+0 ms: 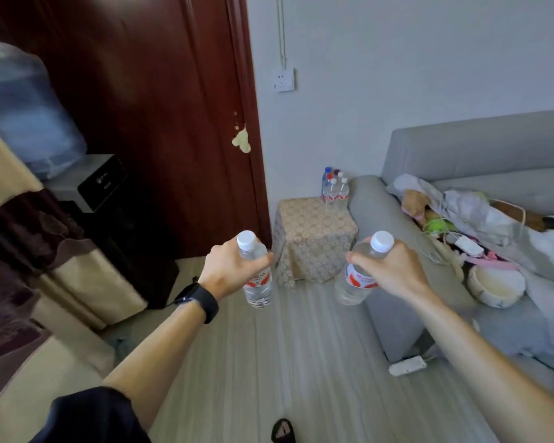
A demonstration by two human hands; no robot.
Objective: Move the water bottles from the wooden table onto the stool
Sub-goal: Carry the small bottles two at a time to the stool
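My left hand (229,266) grips a clear water bottle (258,282) with a white cap and red label, held upright over the floor. A second bottle (357,281) of the same kind is held near its neck by my right hand (394,266) and tilts slightly. Ahead stands the stool (314,238), draped in a beige patterned cloth, in the corner between the door and the sofa. Several more bottles (335,188) stand at the stool's far right corner. The wooden table is out of view.
A grey sofa (477,155) runs along the right, piled with bags, cables and a round bowl (496,286). A dark red door (160,91) and a water dispenser (100,180) stand on the left. A white power strip (408,366) lies on the striped floor.
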